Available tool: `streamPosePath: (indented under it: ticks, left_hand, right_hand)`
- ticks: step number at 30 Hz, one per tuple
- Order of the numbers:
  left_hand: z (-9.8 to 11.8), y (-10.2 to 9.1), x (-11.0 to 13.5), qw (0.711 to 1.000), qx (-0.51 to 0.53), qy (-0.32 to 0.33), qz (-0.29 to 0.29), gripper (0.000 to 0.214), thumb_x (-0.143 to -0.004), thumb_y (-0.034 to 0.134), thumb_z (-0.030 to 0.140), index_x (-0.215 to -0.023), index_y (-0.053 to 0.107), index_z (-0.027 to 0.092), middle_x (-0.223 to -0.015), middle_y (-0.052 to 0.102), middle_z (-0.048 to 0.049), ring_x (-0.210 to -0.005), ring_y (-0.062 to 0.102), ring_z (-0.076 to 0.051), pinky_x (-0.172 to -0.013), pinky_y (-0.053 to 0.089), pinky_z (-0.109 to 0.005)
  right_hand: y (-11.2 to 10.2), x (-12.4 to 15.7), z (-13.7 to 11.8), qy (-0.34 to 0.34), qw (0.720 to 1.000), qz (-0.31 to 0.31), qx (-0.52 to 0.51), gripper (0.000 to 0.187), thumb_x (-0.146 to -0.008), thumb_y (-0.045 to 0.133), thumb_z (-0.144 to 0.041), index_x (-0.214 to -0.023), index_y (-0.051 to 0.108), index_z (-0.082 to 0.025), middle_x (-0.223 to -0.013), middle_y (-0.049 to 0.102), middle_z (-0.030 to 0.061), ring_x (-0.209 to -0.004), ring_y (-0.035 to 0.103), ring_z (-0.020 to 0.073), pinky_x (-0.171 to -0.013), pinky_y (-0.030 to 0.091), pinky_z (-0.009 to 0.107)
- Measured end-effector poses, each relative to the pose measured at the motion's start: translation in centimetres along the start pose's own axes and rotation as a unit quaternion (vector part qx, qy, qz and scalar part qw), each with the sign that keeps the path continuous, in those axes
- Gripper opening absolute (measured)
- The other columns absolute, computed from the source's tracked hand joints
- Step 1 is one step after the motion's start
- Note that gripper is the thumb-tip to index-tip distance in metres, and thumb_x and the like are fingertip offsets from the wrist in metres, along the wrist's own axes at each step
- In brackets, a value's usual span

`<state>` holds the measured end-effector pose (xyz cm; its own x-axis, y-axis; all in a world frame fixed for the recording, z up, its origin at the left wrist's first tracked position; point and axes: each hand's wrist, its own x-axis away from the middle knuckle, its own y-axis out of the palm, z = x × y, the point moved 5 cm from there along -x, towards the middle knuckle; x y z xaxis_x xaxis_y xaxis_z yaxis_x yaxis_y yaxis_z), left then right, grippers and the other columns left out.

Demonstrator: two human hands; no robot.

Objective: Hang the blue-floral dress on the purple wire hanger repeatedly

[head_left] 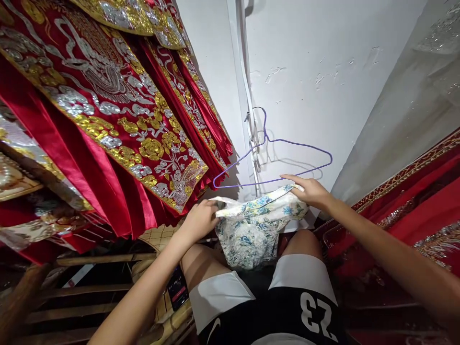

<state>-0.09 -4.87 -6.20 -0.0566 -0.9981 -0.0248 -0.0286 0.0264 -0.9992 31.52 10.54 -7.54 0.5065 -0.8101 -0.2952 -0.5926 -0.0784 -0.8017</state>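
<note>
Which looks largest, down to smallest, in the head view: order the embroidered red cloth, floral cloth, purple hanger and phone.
1. Embroidered red cloth
2. Floral cloth and purple hanger, unranked: the hanger spans wider but is thin
3. Phone

**Bright up top, dim below**

On my feed, a white wall [305,43] fills the upper middle, marked by small scuffed patches [275,74]. A pale upright strip [235,33] runs down it with shadow alongside. A greyer surface [395,105] slants off to the right. Gold-and-silver embroidered red cloth [140,129] hangs at left, more red fabric [431,203] lines the right, and I can see slatted bamboo furniture [108,259] in shade at lower left.
</note>
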Motion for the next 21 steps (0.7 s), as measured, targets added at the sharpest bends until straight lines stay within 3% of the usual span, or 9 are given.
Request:
streamPosePath:
  ticks: [4, 9, 12, 14, 17, 19, 21]
  left_hand:
    - [0.4, -3.2, -1.2, 0.991, -0.006, 0.024, 0.134, 0.026, -0.091, 0.048, 0.026, -0.096, 0.072, 0.017, -0.143, 0.059, -0.0200, -0.139, 0.047, -0.039, -0.109, 0.043, -0.058]
    - [2.0, -6.7, -3.7, 0.967, 0.087, 0.122, 0.205, 0.023, -0.092, 0.044, 0.028, -0.086, 0.063, 0.018, -0.147, 0.054, -0.0179, -0.144, 0.041, -0.035, -0.118, 0.036, -0.055]
    - [2.7, -8.1, -5.6, 0.941, 0.205, 0.157, 0.218, 0.022, -0.092, 0.042, 0.026, -0.099, 0.062, 0.018, -0.135, 0.063, -0.0137, -0.128, 0.057, -0.027, -0.109, 0.045, -0.046]
    - [2.5, -8.7, -6.7, 0.919, 0.278, 0.147, 0.236, 0.031, -0.090, 0.043, 0.023, -0.116, 0.061, 0.018, -0.122, 0.069, -0.0102, -0.112, 0.064, -0.023, -0.100, 0.050, -0.040]
    - [1.5, -8.9, -7.9, 0.896, 0.365, 0.123, 0.221, 0.038, -0.087, 0.047, 0.025, -0.119, 0.067, 0.018, -0.113, 0.073, -0.0077, -0.105, 0.066, -0.023, -0.095, 0.051, -0.037]
    - [0.5, -8.9, -8.5, 0.878, 0.434, 0.102, 0.175, 0.033, -0.083, 0.056, 0.030, -0.107, 0.074, 0.018, -0.108, 0.076, -0.0075, -0.098, 0.068, -0.025, -0.088, 0.053, -0.036]
    - [-0.6, -8.9, -9.1, 0.846, 0.516, 0.071, 0.111, 0.030, -0.076, 0.067, 0.035, -0.099, 0.077, 0.018, -0.097, 0.077, -0.0076, -0.083, 0.069, -0.024, -0.075, 0.055, -0.033]
  right_hand:
    - [-2.1, 1.0, 0.1, 0.014, 1.000, 0.019, 0.005, 0.051, -0.085, 0.051, -0.024, -0.131, 0.070, -0.032, -0.129, 0.072, -0.0024, -0.100, 0.074, 0.0268, -0.085, 0.058, 0.035]
    - [-1.9, 1.1, -1.4, -0.009, 1.000, 0.010, -0.010, 0.044, -0.085, 0.051, -0.025, -0.119, 0.077, -0.030, -0.125, 0.074, -0.0016, -0.114, 0.070, 0.0278, -0.094, 0.056, 0.035]
    - [-1.4, 1.4, -3.0, -0.022, 0.999, -0.020, -0.036, 0.045, -0.085, 0.051, -0.023, -0.121, 0.076, -0.029, -0.129, 0.073, -0.0013, -0.113, 0.070, 0.0276, -0.091, 0.055, 0.033]
    - [-1.4, 1.8, -3.7, -0.020, 0.998, -0.047, -0.031, 0.053, -0.081, 0.055, -0.021, -0.130, 0.071, -0.031, -0.122, 0.076, -0.0004, -0.098, 0.073, 0.0268, -0.081, 0.056, 0.032]
    - [-3.0, 2.3, -3.2, 0.010, 0.999, -0.032, -0.016, 0.081, -0.071, 0.065, -0.017, -0.150, 0.052, -0.034, -0.097, 0.078, 0.0011, -0.070, 0.069, 0.0234, -0.063, 0.052, 0.030]
    - [-5.4, 2.2, -1.9, 0.033, 0.997, 0.047, -0.049, 0.097, -0.069, 0.068, -0.016, -0.160, 0.035, -0.031, -0.087, 0.075, 0.0020, -0.066, 0.066, 0.0225, -0.057, 0.050, 0.029]
    - [-8.1, 1.6, -0.2, 0.045, 0.986, 0.131, -0.097, 0.094, -0.072, 0.069, -0.019, -0.159, 0.036, -0.025, -0.086, 0.073, 0.0039, -0.070, 0.066, 0.0226, -0.060, 0.052, 0.030]
